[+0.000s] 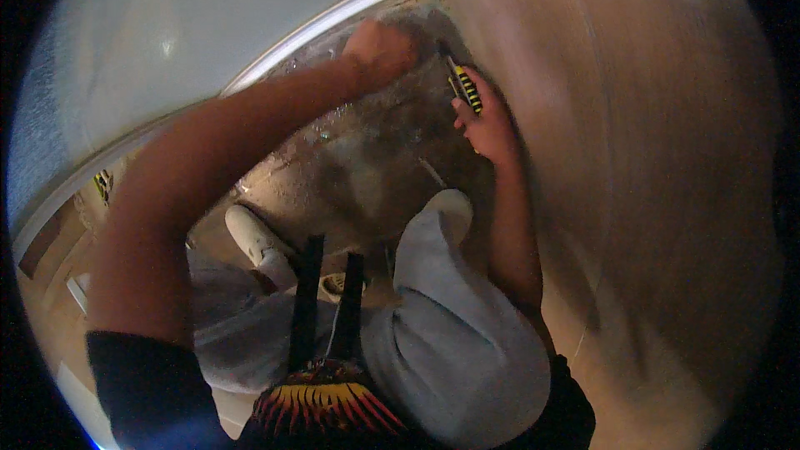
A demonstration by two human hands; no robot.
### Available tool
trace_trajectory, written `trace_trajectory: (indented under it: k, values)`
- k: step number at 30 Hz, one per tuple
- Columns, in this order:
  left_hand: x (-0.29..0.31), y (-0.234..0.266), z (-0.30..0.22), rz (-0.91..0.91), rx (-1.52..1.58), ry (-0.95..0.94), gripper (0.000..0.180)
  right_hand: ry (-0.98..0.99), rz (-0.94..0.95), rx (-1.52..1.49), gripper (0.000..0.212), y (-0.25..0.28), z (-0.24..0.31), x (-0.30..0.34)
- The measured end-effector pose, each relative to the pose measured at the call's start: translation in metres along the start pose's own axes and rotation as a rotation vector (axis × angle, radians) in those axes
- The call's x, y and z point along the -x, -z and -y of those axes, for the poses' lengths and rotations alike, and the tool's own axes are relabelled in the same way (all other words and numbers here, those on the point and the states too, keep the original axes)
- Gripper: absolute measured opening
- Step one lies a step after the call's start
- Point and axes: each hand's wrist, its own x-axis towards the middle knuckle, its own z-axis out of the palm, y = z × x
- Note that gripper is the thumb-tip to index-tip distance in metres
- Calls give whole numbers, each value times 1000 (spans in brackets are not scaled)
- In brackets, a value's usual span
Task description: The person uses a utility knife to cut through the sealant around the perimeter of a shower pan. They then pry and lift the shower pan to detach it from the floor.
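My right hand (487,121) is closed round a utility knife (466,88) with a yellow-and-black handle. The knife's dark front end points away from me, toward the far corner of the wet, dirty floor (358,171). Farther out and to the left, my left hand (383,52) is bent into a fist low over the floor, close to the white frame edge. Motion blurs it, and whatever its fingers may hold is hidden. A small gap separates the hand from the knife's end.
A pale panel (158,42) with a white bottom rail (321,27) curves along the left. The brown wall (650,167) rises close on the right. My shoes (254,233) stand on the floor. A thin light strip (432,172) lies near my right knee. A yellow-and-black item (102,187) is at far left.
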Motion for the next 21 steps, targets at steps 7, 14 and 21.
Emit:
trace_trajectory:
  k: [7,14,21]
  values:
    - [70,20,11,-140,389,348,25,431,-400,635,50,-35,13,-12]
    - [268,91,30,151,411,182,31,127,-355,481,55,-54,77,-78]
    - [366,98,-6,196,717,392,36,-233,54,-492,78,-79,74,-110]
